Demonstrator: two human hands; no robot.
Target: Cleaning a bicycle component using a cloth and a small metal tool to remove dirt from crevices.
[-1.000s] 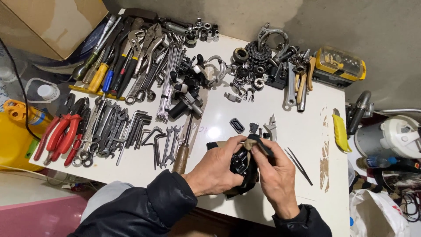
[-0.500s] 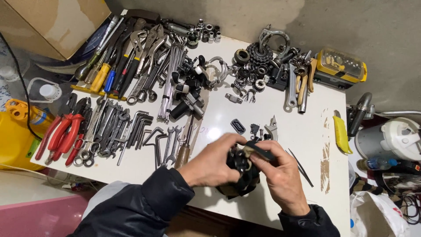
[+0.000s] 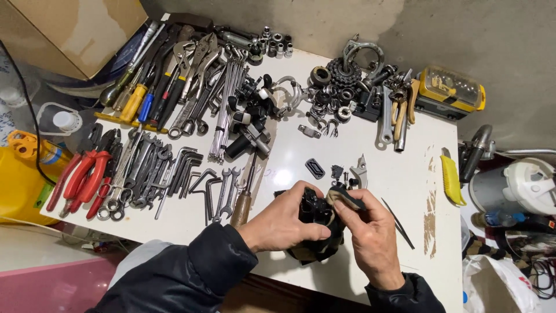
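Both hands close on a black part (image 3: pixel 315 215) held just above the near edge of the table (image 3: pixel 417 191): the left hand (image 3: pixel 282 223) wraps its side, the right hand (image 3: pixel 366 229) pinches a dark rag (image 3: pixel 346 197) against its top. It looks stiff, heavy and probably greasy, best gripped around the body. Wrenches (image 3: pixel 145 174) lie well left.

I am bringing both hands together low in front of me, forearms angling in from below in dark sleeves. My left hand (image 3: pixel 284 223) is curling its fingers and thumb closed around what it is gripping, knuckles turned up. My right hand (image 3: pixel 368 232) is meeting it from the other side, thumb and forefinger pinching together at the top
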